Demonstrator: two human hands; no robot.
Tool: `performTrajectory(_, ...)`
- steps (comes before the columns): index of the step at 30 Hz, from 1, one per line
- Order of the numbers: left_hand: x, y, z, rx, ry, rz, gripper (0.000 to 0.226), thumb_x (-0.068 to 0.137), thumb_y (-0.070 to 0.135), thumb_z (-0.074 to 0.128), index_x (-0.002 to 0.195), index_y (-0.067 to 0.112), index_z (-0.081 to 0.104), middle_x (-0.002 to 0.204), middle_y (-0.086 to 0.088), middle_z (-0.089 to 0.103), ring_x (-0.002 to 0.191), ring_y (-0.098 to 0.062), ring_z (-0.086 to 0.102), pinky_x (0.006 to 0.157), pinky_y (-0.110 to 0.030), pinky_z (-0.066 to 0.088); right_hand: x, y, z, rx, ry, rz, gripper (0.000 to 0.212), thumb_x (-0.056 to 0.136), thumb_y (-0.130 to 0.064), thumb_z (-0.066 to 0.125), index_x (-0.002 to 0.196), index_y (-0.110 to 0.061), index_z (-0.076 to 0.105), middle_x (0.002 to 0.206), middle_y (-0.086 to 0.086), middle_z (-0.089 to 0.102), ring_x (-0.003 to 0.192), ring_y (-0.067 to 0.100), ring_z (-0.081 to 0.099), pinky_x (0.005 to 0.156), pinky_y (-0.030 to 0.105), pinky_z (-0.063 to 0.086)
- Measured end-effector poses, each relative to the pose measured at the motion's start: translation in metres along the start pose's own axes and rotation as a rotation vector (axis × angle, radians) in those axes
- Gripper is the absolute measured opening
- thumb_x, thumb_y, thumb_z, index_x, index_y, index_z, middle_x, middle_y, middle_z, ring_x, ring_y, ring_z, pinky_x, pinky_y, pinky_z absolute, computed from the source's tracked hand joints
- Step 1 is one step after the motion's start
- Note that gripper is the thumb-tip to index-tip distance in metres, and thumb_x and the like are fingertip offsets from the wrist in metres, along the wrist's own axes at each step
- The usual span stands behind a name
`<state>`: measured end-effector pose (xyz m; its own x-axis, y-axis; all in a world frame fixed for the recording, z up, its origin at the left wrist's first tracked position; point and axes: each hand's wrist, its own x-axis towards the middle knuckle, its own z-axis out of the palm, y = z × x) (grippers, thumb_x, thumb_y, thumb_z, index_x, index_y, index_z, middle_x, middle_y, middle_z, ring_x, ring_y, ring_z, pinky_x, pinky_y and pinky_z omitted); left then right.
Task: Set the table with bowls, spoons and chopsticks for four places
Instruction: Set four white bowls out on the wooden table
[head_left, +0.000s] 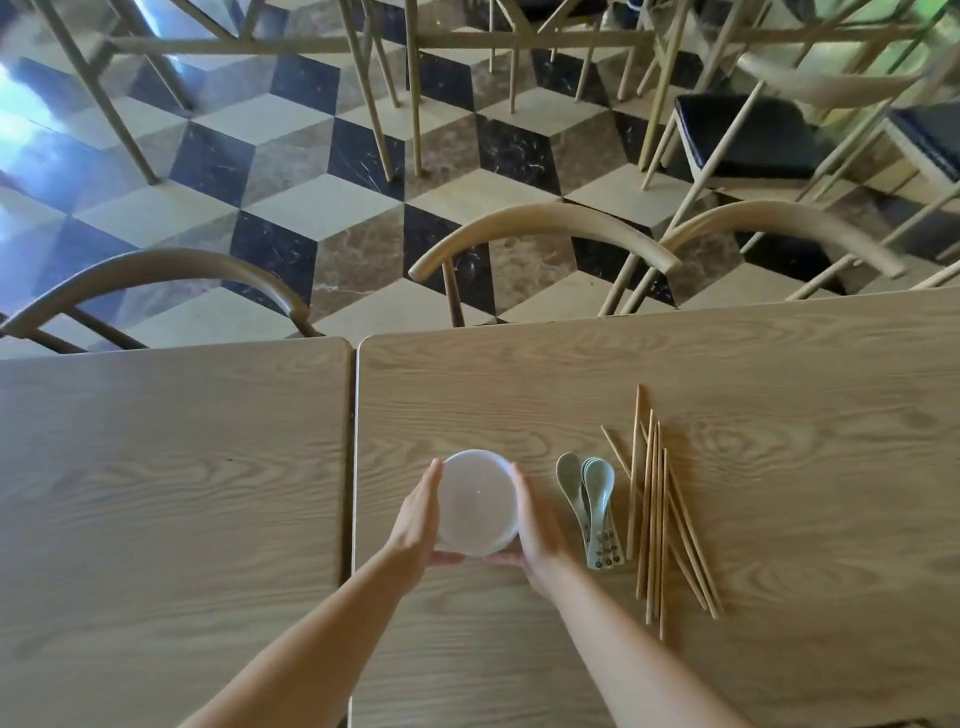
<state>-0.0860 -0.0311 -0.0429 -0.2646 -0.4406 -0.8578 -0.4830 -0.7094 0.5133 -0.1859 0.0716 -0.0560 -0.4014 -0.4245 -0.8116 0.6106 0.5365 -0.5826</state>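
White bowls (477, 501), stacked, lower centre of frame on right-hand table (779, 374), cupped between left hand (415, 519) and right hand (537, 525), palms flat against sides. Just right: spoons (592, 506), then loose chopsticks (657, 514).

Left hand (415, 525), right hand (537, 525), seemingly cupped

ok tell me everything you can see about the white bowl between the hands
The round white bowl, smooth and plastic-looking, appears to be a nested stack, with a second rim showing at its lower edge. It sits upright on the light wood-grain table, near that table's left edge. The left hand and right hand cup its opposite sides, fingers flat against the wall, thumbs at the near side. Pale spoons lie apart to its right. The inside looks empty.
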Motion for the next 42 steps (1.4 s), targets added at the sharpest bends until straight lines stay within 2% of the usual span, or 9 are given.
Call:
performTrajectory(8, -0.015, -0.005, -0.008, -0.115, 0.001, -0.026, 0.049, 0.089, 0.068, 0.047, 0.113, 0.028, 0.063, 0.117, -0.009, 0.066, 0.1, -0.031, 0.067, 0.064, -0.045, 0.06, -0.015, 0.0, 0.015, 0.026, 0.018, 0.017, 0.051, 0.085, -0.071, 0.039, 0.113, -0.037, 0.066, 0.116, 0.003, 0.068, 0.103, 0.023, 0.066, 0.075, 0.053, 0.061)
performTrajectory(13, -0.045, -0.017, -0.054, -0.146, 0.041, -0.007, 0.053, 0.087, 0.07, 0.048, 0.113, 0.027, 0.064, 0.113, -0.008, 0.066, 0.098, -0.032, 0.067, 0.076, -0.058, 0.06, -0.053, 0.011, 0.057, 0.005, 0.019, -0.012, 0.049, 0.088, -0.067, 0.042, 0.112, -0.032, 0.067, 0.114, 0.007, 0.07, 0.098, 0.03, 0.07, 0.069, 0.059, 0.059)
performTrajectory(17, -0.08, -0.038, -0.115, -0.197, 0.079, 0.037, 0.055, 0.088, 0.07, 0.047, 0.115, 0.025, 0.061, 0.114, -0.011, 0.065, 0.097, -0.037, 0.067, 0.077, -0.059, 0.059, -0.088, 0.031, 0.111, -0.052, -0.006, -0.048, 0.049, 0.086, -0.066, 0.049, 0.11, -0.027, 0.068, 0.112, 0.01, 0.069, 0.093, 0.034, 0.07, 0.065, 0.06, 0.059)
performTrajectory(20, -0.11, -0.065, -0.173, -0.25, 0.118, 0.091, 0.054, 0.09, 0.067, 0.048, 0.115, 0.022, 0.061, 0.114, -0.013, 0.064, 0.096, -0.04, 0.068, 0.077, -0.061, 0.059, -0.119, 0.061, 0.162, -0.111, -0.015, -0.134, 0.059, 0.076, -0.075, 0.05, 0.106, -0.028, 0.07, 0.115, 0.01, 0.07, 0.096, 0.031, 0.069, 0.077, 0.058, 0.059)
performTrajectory(24, -0.154, -0.113, -0.263, -0.208, 0.183, 0.117, 0.06, 0.087, 0.07, 0.046, 0.115, 0.019, 0.06, 0.119, -0.015, 0.063, 0.095, -0.043, 0.068, 0.073, -0.06, 0.06, -0.175, 0.119, 0.235, -0.14, -0.056, -0.131, 0.056, 0.084, -0.068, 0.049, 0.111, -0.023, 0.068, 0.11, 0.011, 0.07, 0.094, 0.035, 0.07, 0.063, 0.058, 0.06)
performTrajectory(29, -0.21, -0.174, -0.378, -0.279, 0.243, 0.163, 0.061, 0.088, 0.072, 0.042, 0.116, 0.02, 0.059, 0.11, -0.009, 0.062, 0.094, -0.04, 0.067, 0.073, -0.055, 0.061, -0.243, 0.183, 0.329, -0.233, -0.186, -0.154, 0.058, 0.087, -0.066, 0.046, 0.113, -0.019, 0.067, 0.114, 0.014, 0.068, 0.094, 0.036, 0.07, 0.065, 0.056, 0.06)
performTrajectory(32, -0.236, -0.206, -0.436, -0.375, 0.27, 0.164, 0.069, 0.083, 0.076, 0.045, 0.122, 0.021, 0.058, 0.118, -0.011, 0.062, 0.096, -0.04, 0.066, 0.069, -0.052, 0.062, -0.274, 0.215, 0.378, -0.257, -0.242, -0.121, 0.063, 0.077, -0.072, 0.052, 0.108, -0.02, 0.068, 0.111, 0.013, 0.069, 0.091, 0.034, 0.072, 0.067, 0.053, 0.061)
performTrajectory(37, -0.264, -0.248, -0.506, -0.518, 0.353, 0.175, 0.071, 0.081, 0.076, 0.049, 0.123, 0.019, 0.058, 0.12, -0.012, 0.06, 0.099, -0.042, 0.065, 0.072, -0.057, 0.06, -0.308, 0.249, 0.442, -0.375, -0.351, -0.127, 0.054, 0.087, -0.067, 0.048, 0.111, -0.022, 0.066, 0.108, 0.008, 0.068, 0.091, 0.032, 0.071, 0.072, 0.055, 0.06)
performTrajectory(42, -0.282, -0.279, -0.549, -0.683, 0.435, 0.149, 0.062, 0.084, 0.072, 0.05, 0.119, 0.021, 0.049, 0.119, 0.0, 0.049, 0.109, -0.045, 0.059, 0.08, -0.059, 0.057, -0.32, 0.279, 0.49, -0.493, -0.432, -0.092, 0.058, 0.085, -0.07, 0.044, 0.117, -0.026, 0.064, 0.115, 0.008, 0.067, 0.094, 0.031, 0.07, 0.069, 0.054, 0.061)
